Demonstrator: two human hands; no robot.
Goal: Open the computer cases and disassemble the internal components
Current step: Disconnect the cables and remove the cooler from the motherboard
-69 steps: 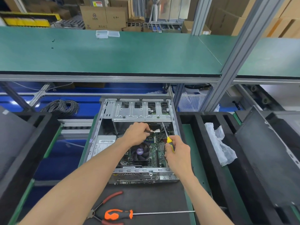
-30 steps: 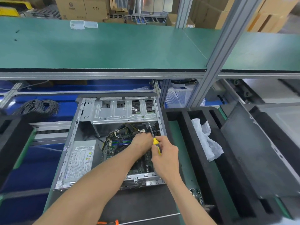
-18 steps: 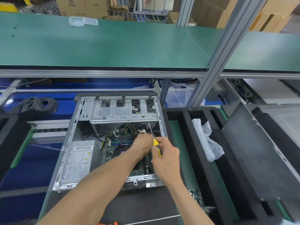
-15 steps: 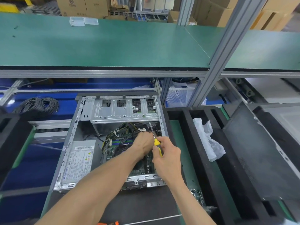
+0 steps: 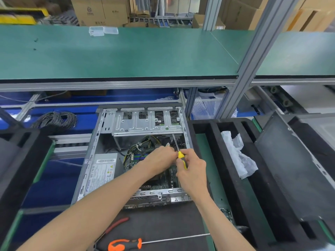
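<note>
Unscrewing or prying inside the opened grey steel computer case (image 5: 101, 145), lid already off.

The right hand (image 5: 193, 172) has its grip closed round a small yellow-handled screwdriver (image 5: 181, 157), whose tip reaches beyond the grip under the silver drive cage (image 5: 145, 124). The left hand (image 5: 161, 158), just beside, curls onto something hidden. Next, I judge, comes steady tip seating: case wall close right, cables left, open room only upward.

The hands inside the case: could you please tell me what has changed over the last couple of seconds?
The left hand has moved off the fan area toward the right hand, and the two now meet at the yellow screwdriver. The right hand still grips it, shaft pointing into the case. The orange screwdriver and pliers lie as before.
</note>
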